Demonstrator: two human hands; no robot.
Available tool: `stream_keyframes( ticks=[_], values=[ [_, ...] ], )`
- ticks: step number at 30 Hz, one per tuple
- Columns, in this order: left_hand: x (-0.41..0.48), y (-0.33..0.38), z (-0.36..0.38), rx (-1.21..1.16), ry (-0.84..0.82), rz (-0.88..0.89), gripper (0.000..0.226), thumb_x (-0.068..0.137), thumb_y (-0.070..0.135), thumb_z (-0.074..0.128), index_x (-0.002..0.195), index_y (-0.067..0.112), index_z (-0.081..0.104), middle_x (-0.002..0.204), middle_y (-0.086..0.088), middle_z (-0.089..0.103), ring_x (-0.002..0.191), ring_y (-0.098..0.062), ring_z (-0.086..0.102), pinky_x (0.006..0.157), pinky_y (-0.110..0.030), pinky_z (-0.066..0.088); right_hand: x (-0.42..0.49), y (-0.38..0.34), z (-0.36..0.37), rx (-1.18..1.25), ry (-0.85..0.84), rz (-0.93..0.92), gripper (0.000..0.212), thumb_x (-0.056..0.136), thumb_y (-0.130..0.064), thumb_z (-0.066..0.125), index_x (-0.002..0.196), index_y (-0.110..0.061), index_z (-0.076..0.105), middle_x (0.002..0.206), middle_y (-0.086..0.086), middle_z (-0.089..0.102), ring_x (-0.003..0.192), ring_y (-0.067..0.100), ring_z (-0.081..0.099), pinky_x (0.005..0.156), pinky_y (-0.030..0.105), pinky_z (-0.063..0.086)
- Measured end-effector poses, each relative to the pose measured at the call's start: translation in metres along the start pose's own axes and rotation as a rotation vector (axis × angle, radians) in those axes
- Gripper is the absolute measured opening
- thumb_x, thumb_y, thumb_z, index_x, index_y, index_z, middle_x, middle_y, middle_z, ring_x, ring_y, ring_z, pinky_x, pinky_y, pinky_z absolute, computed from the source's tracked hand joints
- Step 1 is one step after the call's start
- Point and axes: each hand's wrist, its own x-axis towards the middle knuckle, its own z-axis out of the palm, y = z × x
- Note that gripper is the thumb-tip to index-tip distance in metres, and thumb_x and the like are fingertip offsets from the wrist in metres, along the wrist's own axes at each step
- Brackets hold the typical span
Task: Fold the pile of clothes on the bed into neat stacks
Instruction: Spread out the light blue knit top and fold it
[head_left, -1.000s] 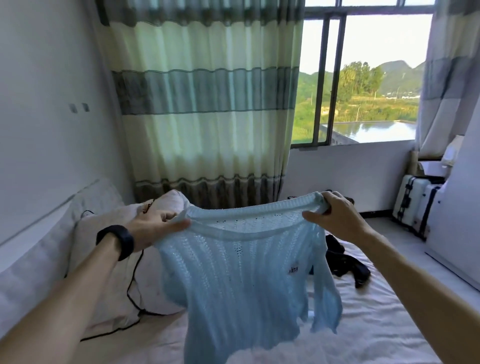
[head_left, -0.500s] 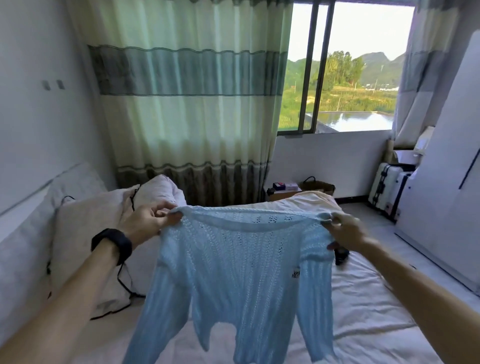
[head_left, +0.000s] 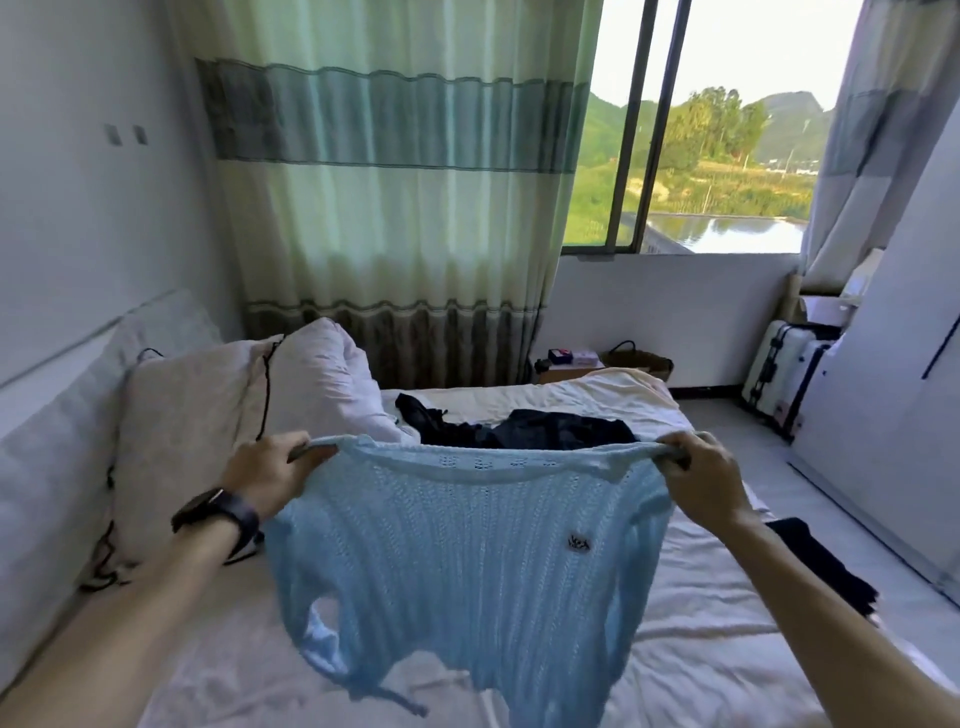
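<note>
With left hand (head_left: 270, 478) and right hand (head_left: 706, 483) I pinch the shoulders of the pale blue sweater (head_left: 467, 545); I have lowered it, stretched wide, toward the bed (head_left: 701, 649), likely to lay it flat for folding.

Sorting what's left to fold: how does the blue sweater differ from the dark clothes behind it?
The blue sweater is pale knit; the dark clothes are near black. The sweater hangs spread out, gripped at its top edge by the left hand and right hand; the dark clothes lie crumpled on the bed, untouched. Both are unfolded.
</note>
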Motion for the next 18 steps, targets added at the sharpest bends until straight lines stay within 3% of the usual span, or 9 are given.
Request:
stream_keyframes(
  ticks=[3,5,8,11,13,16,18],
  values=[
    [-0.034,0.015,0.02,-0.563,0.096,-0.162,0.024,0.091,0.042,0.069,0.077,0.023,0.068,0.064,0.009,0.065,0.064,-0.01,0.058,0.06,-0.024,0.047,-0.014,0.022,-0.006,0.127,0.126,0.034,0.007,0.091,-0.015,0.074,0.096,-0.012,0.072,0.097,0.018,0.068,0.084,0.03,0.065,0.073,0.03,0.043],
    [-0.059,0.021,0.033,-0.667,0.17,-0.205,0.028,0.088,0.047,0.071,0.083,0.02,0.067,0.072,0.005,0.063,0.072,-0.015,0.056,0.069,-0.029,0.047,-0.023,0.036,-0.01,0.329,0.075,0.171,0.017,0.096,-0.033,0.07,0.084,-0.022,0.062,0.089,0.011,0.07,0.068,0.011,0.071,0.067,0.025,0.053],
    [-0.106,0.027,0.057,-0.302,0.308,-0.109,0.035,0.088,0.059,0.053,0.087,0.026,0.063,0.073,0.005,0.06,0.074,-0.019,0.054,0.069,-0.034,0.042,-0.047,0.063,-0.011,0.645,-0.074,0.391,0.025,0.098,-0.044,0.064,0.085,-0.024,0.056,0.089,0.003,0.064,0.068,0.021,0.076,0.065,0.043,0.064],
    [-0.149,0.037,0.075,-0.069,0.348,-0.006,0.042,0.094,0.061,0.042,0.096,0.025,0.064,0.082,-0.002,0.068,0.073,-0.028,0.061,0.063,-0.036,0.044,-0.077,0.094,-0.009,0.555,0.044,0.407,0.033,0.096,-0.052,0.061,0.084,-0.023,0.051,0.077,0.001,0.066,0.074,0.028,0.075,0.075,0.047,0.059],
    [-0.168,0.041,0.083,0.041,0.343,-0.032,0.048,0.094,0.063,0.037,0.1,0.023,0.064,0.089,-0.01,0.068,0.078,-0.038,0.063,0.063,-0.039,0.045,-0.093,0.115,-0.008,0.377,0.113,0.3,0.035,0.094,-0.05,0.059,0.084,-0.017,0.05,0.078,0.006,0.06,0.086,0.034,0.064,0.08,0.042,0.048],
    [-0.186,0.046,0.089,0.13,0.322,-0.04,0.062,0.092,0.066,0.032,0.104,0.017,0.066,0.097,-0.013,0.066,0.082,-0.043,0.063,0.065,-0.045,0.048,-0.109,0.132,-0.006,0.31,0.209,0.174,0.026,0.095,-0.025,0.07,0.088,-0.003,0.058,0.078,-0.004,0.04,0.095,0.039,0.053,0.076,0.03,0.03],
    [-0.192,0.051,0.091,0.156,0.327,-0.032,0.064,0.091,0.066,0.032,0.105,0.015,0.067,0.098,-0.015,0.066,0.081,-0.045,0.063,0.064,-0.046,0.048,-0.115,0.142,-0.001,0.3,0.276,0.113,0.023,0.092,-0.014,0.073,0.092,0.006,0.062,0.088,0.009,0.048,0.094,0.036,0.053,0.079,0.023,0.032]
  ],
)
